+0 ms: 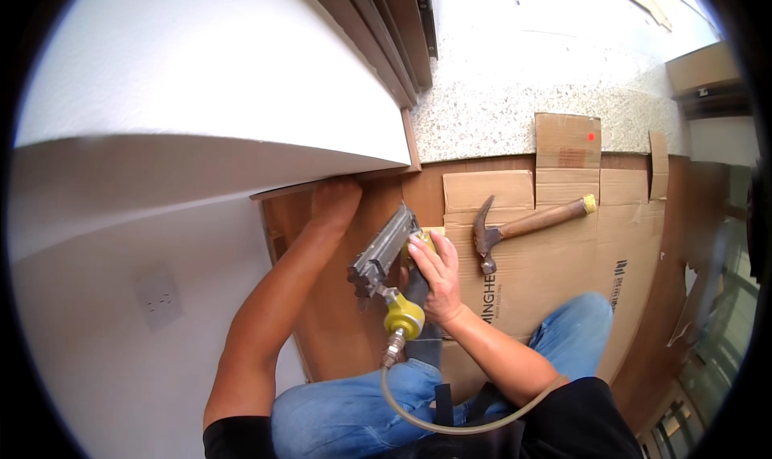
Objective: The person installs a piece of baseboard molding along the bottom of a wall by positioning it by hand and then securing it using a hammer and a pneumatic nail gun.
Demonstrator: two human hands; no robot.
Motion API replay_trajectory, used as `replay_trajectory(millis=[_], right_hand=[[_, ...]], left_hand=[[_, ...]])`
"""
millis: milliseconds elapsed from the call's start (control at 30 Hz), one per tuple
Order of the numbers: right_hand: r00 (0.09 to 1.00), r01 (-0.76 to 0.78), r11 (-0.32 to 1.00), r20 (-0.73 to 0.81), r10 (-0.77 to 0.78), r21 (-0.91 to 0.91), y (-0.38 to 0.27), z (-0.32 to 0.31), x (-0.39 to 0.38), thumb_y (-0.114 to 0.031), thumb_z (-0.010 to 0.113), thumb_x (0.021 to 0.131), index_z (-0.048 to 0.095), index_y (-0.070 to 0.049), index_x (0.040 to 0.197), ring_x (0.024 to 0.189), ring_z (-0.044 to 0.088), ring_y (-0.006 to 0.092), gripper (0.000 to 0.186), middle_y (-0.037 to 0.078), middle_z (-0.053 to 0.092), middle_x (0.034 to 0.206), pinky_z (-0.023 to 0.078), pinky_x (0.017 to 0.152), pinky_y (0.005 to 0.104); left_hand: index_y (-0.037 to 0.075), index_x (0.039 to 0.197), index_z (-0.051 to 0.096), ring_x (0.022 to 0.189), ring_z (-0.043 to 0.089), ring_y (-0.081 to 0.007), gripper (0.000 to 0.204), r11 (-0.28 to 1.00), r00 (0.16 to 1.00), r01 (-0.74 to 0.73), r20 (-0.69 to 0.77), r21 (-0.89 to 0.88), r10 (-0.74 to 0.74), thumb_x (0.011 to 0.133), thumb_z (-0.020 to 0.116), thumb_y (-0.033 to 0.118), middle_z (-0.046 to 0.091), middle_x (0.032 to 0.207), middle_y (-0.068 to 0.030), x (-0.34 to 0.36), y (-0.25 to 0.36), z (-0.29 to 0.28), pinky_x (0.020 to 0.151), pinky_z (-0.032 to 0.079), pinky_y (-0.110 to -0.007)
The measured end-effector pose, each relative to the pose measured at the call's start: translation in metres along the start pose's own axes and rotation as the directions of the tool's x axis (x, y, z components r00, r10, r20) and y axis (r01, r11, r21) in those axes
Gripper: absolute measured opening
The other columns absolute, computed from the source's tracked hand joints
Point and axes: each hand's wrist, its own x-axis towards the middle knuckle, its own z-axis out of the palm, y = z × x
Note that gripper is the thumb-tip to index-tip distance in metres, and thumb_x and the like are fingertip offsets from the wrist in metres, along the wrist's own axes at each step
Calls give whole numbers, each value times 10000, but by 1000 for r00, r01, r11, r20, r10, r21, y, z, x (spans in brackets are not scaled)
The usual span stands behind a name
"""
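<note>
A pneumatic nail gun (384,250) with a grey magazine and a yellow end cap (404,315) is in the grip of my right hand (439,278), fingers closed about its body. A pale air hose (450,429) runs from its metal coupling across my lap. My left hand (336,199) reaches to the foot of the white wall, against the thin brown trim strip (281,192); the wall edge hides its fingers. To the right of the nail gun, a claw hammer (531,225) with a wooden handle and yellow-wrapped end lies on flattened cardboard (567,258).
Brown wood flooring (342,338) shows beside my legs. Speckled terrazzo floor (490,117) lies beyond it. A brown door frame (394,49) stands at the wall corner. There is a wall socket (158,302) at left. Shelving or a glass panel (724,298) is at right.
</note>
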Motion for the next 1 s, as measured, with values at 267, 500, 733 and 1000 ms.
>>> replay_trajectory(millis=[267, 500, 733, 1000], right_hand=[[991, -21, 988, -128, 41, 154, 10, 43, 10, -39, 823, 842, 665, -67, 1365, 1369, 562, 476, 548, 136, 720, 1317, 465, 1154, 554], [978, -43, 981, -192, 80, 187, 13, 44, 26, -53, 837, 839, 691, -99, 1334, 1308, 594, 462, 519, 122, 733, 1243, 467, 1162, 535], [978, -96, 979, -165, 127, 182, 9, 44, 30, -68, 829, 853, 704, -102, 1314, 1329, 574, 457, 479, 97, 725, 1266, 462, 1159, 537], [981, -38, 982, -181, 72, 186, 20, 38, 18, -53, 839, 828, 708, -111, 1316, 1347, 559, 450, 509, 93, 725, 1267, 449, 1166, 534]], left_hand=[[108, 806, 808, 768, 788, -267, 129, 1000, 996, 7, -93, 25, -5, 851, 693, 144, 790, 826, -103, -2, 3, -3, 638, 644, -426], [93, 922, 821, 871, 786, -289, 196, 1000, 999, 18, 30, -11, -18, 918, 636, 160, 804, 941, -120, 2, 6, -15, 725, 638, -437], [43, 1093, 800, 1146, 725, -369, 409, 955, 931, 190, 351, -227, -102, 1020, 475, 280, 773, 1198, -174, 5, 1, -20, 1010, 567, -467], [72, 1062, 813, 1066, 760, -336, 286, 996, 960, 78, 272, -48, -62, 989, 565, 195, 782, 1153, -180, 5, 2, -25, 840, 622, -488]])
